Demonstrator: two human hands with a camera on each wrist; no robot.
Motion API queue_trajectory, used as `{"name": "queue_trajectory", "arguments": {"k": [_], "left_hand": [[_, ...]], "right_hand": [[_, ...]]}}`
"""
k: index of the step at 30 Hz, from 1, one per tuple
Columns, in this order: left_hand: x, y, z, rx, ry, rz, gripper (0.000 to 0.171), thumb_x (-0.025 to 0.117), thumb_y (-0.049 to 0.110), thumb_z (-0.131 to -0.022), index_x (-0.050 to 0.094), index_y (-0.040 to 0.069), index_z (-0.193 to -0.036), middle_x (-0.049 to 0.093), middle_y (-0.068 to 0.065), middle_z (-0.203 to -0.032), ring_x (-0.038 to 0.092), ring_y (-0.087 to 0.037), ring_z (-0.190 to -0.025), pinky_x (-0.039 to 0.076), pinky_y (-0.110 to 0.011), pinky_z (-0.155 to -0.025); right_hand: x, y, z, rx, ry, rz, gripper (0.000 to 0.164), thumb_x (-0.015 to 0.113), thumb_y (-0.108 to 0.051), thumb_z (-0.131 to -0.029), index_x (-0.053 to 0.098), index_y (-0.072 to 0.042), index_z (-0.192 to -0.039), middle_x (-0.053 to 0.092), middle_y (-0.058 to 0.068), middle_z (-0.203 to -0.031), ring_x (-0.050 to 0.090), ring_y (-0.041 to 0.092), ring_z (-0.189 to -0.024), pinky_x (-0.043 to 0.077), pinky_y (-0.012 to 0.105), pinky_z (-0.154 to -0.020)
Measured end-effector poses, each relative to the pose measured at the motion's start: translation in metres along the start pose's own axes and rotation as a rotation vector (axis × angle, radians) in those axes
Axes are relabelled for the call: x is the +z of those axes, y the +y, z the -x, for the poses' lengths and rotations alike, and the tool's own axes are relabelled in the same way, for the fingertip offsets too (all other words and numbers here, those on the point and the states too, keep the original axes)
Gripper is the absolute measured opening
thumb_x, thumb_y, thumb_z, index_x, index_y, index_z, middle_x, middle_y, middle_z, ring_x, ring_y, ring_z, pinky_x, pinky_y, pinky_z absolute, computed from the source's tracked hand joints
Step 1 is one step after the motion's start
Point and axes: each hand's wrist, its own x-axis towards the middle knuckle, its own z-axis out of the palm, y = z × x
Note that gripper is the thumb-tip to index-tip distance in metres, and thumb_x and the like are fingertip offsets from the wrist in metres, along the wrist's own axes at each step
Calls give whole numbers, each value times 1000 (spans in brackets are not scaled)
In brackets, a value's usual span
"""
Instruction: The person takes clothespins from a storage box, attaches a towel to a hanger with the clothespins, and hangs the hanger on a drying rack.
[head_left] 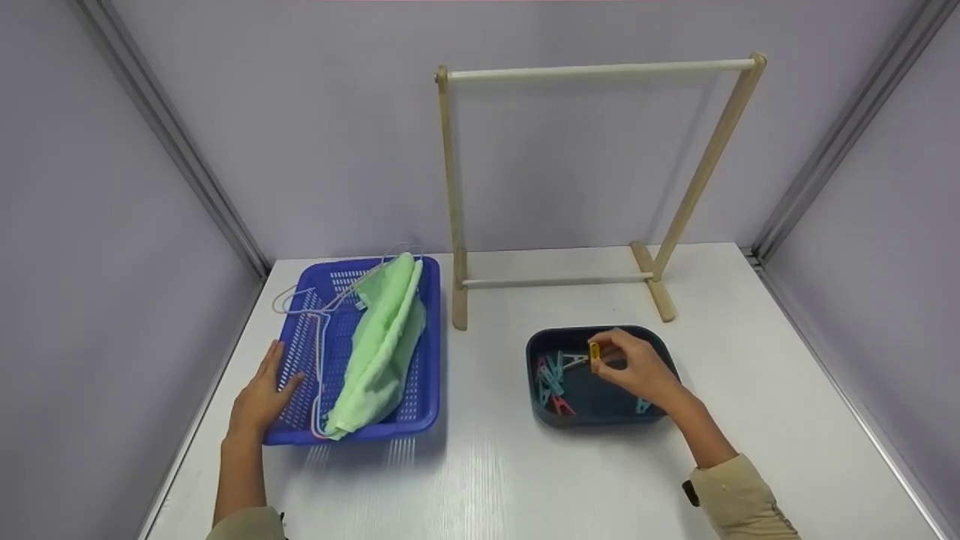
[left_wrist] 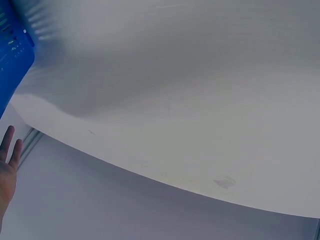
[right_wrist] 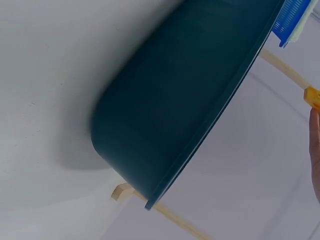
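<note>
Between thumb and fingertips, my right hand [head_left: 637,367] pinches a yellow clothespin [head_left: 595,357] over the dark teal tub [head_left: 600,418]. Several blue, red and pale clothespins [head_left: 553,379] lie in the tub, mostly at its left end. The yellow clothespin [right_wrist: 312,98] also shows at the right edge of the right wrist view. My left hand [head_left: 259,397], fingers extended, rests at the left rim of the blue basket [head_left: 433,360]. A light green cloth [head_left: 386,337] lies lengthwise in that basket, with thin wire hangers [head_left: 319,360] beside and under it.
A wooden rack with a white top bar [head_left: 600,71] stands at the back of the white table [head_left: 487,465], behind the tub. Its feet [head_left: 460,311] reach forward between basket and tub. Grey panel walls [head_left: 112,262] enclose the table at the back and sides.
</note>
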Motion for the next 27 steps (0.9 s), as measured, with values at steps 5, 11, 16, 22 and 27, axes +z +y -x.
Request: {"name": "queue_trajectory", "arguments": {"k": [5,11,16,22,27], "left_hand": [[1,1,1,6,10,5,75,43,45,-95,7,4,-146,4,-16,-150,28,-51,-121,28,-62,-92],[2,0,0,17,19,-6,74,43,44,-95,8,3,-145,5,-17,-150,29,-51,-121,29,-62,-92],[1,0,0,15,20,-8,75,43,45,-94,7,3,-145,5,-17,-150,28,-51,-122,28,-62,-93],[1,1,0,11,18,2,76,44,46,-94,8,3,-146,5,-17,-150,28,-51,-122,27,-61,-93],[0,1,0,6,13,-1,76,43,47,-94,8,4,-146,5,-16,-150,25,-49,-124,25,-61,-95]], "right_hand": [[0,-1,0,-17,1,-4,32,68,-3,-81,56,-4,-110,57,4,-98,61,18,-86,50,28,-74],[0,-10,0,-34,7,-4,30,69,-4,-82,56,-2,-109,57,4,-97,61,19,-85,51,30,-73],[1,-6,0,-54,15,-15,30,69,-5,-81,57,-5,-109,57,2,-97,61,17,-85,51,27,-73],[0,-6,0,-60,32,-25,30,70,-5,-81,57,-6,-108,58,2,-97,61,17,-85,51,27,-73],[2,-6,1,-49,29,-31,31,70,-7,-81,57,-7,-109,57,0,-97,61,15,-86,50,26,-74]]}}
